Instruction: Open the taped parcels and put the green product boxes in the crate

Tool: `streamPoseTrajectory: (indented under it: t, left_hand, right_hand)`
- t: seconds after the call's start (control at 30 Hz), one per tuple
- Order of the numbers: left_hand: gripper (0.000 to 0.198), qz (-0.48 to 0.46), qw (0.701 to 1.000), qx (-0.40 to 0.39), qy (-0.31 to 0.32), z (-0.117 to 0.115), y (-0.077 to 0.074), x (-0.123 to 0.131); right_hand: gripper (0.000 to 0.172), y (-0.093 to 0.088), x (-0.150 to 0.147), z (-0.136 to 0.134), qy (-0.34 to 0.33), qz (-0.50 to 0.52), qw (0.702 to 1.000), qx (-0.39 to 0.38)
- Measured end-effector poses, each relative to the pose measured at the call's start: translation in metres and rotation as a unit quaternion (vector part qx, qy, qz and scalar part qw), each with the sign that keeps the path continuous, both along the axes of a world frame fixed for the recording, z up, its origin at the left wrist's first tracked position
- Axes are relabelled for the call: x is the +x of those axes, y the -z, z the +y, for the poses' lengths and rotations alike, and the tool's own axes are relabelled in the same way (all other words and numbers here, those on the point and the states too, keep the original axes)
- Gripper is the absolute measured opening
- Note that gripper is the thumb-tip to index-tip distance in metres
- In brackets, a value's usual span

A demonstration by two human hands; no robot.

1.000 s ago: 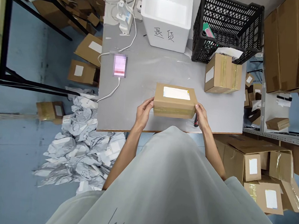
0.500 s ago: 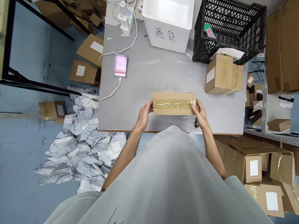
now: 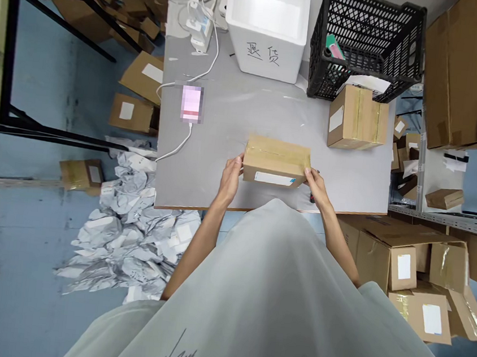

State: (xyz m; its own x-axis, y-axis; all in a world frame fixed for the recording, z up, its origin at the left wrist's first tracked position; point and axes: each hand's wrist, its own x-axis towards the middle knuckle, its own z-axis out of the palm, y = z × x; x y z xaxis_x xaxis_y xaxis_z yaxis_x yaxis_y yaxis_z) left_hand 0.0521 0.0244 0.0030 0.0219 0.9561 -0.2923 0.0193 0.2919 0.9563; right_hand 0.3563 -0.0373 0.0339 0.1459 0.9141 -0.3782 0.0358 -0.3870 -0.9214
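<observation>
Fingers of the left hand (image 3: 229, 181) and right hand (image 3: 318, 189) grip opposite ends of a taped carton (image 3: 278, 155), its long axis running left to right, at the near side of the surface (image 3: 197, 165).

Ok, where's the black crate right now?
In the head view, the black crate is at the table's far right, just right of the white bin, with a taped box right in front and the held box nearer and leftward.
</observation>
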Motion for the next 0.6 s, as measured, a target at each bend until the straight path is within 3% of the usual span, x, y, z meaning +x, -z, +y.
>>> streamPoseTrajectory:
  t: [0.17, 0.37, 0.6]
  left_hand:
    - [0.083, 0.012, 1.0, -0.014, 0.011, 0.0029, -0.0043, -0.0038]
    - [0.079, -0.002, 1.0, -0.022, -0.001, -0.002, -0.0019, -0.0001]
    - [0.084, -0.03, 0.999, -0.014, 0.018, -0.0044, -0.0058, 0.0023]
  right_hand:
    - [0.097, 0.0011, 0.0038, 0.0016, 0.005, 0.0, 1.0, 0.003]
    - [0.081, -0.0007, 0.0076, 0.0009, -0.002, 0.012, 1.0, 0.014]
    - [0.088, 0.0002, 0.0095, 0.0011, 0.016, 0.002, 1.0, 0.024]
